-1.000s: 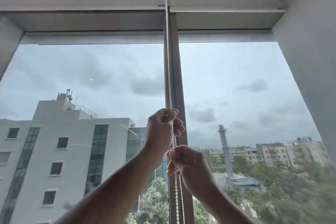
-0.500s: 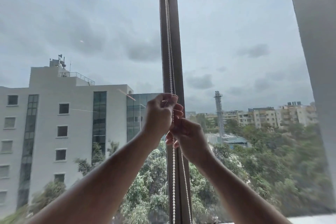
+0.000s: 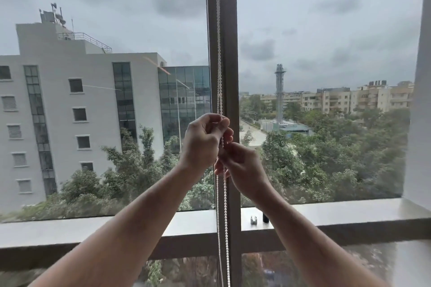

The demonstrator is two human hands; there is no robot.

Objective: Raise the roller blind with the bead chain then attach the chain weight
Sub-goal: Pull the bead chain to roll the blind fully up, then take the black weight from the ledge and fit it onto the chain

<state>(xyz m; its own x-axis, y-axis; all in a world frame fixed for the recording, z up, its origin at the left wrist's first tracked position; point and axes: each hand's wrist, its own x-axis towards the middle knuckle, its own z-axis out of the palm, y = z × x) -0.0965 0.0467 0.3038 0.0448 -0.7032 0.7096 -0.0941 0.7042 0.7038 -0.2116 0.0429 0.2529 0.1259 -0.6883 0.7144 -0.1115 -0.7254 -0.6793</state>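
Note:
A white bead chain (image 3: pixel 218 53) hangs in two strands down the dark central window post (image 3: pixel 227 65). My left hand (image 3: pixel 204 141) is closed around the chain at mid-height, fingers curled on the strands. Just below and to the right, my right hand (image 3: pixel 240 165) also grips the chain, touching the left hand. Both strands continue down past the sill (image 3: pixel 225 228). A small silvery piece (image 3: pixel 253 220) stands on the sill right of the post, partly behind my right forearm; a dark piece (image 3: pixel 265 218) stands beside it. The roller blind is out of view above.
A grey window sill (image 3: pixel 93 228) runs across the frame below the glass. A white wall (image 3: pixel 419 100) closes the right side. Outside are a grey building, trees and a tower.
The view has tilted down: the blind and ceiling box left the top of the frame and the sill came into view. Both hands stayed closed on the chain, with the right hand now closer under the left.

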